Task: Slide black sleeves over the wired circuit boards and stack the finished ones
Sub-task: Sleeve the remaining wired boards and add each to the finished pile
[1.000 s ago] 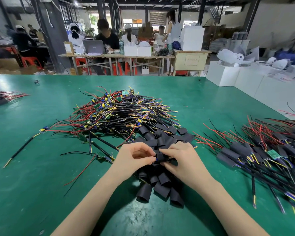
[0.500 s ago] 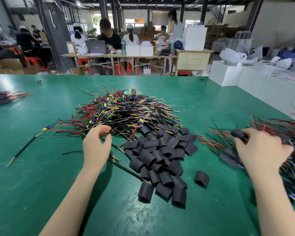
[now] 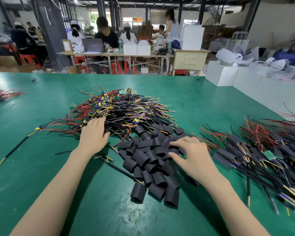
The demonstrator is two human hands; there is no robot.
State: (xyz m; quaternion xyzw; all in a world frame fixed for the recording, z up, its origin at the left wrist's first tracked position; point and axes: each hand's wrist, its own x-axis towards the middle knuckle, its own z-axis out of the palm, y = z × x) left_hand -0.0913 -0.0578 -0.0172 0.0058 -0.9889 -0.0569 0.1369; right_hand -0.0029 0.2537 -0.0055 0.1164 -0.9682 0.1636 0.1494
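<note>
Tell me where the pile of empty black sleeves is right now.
In the head view, the pile of black sleeves lies on the green table near the middle, just in front of the tangle of wired boards, between the left hand and the right hand.

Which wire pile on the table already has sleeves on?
The pile at the right: black sleeves cover its boards. The centre pile, where the left hand reaches, shows bare boards. The small far-left pile is too blurred to tell.
</note>
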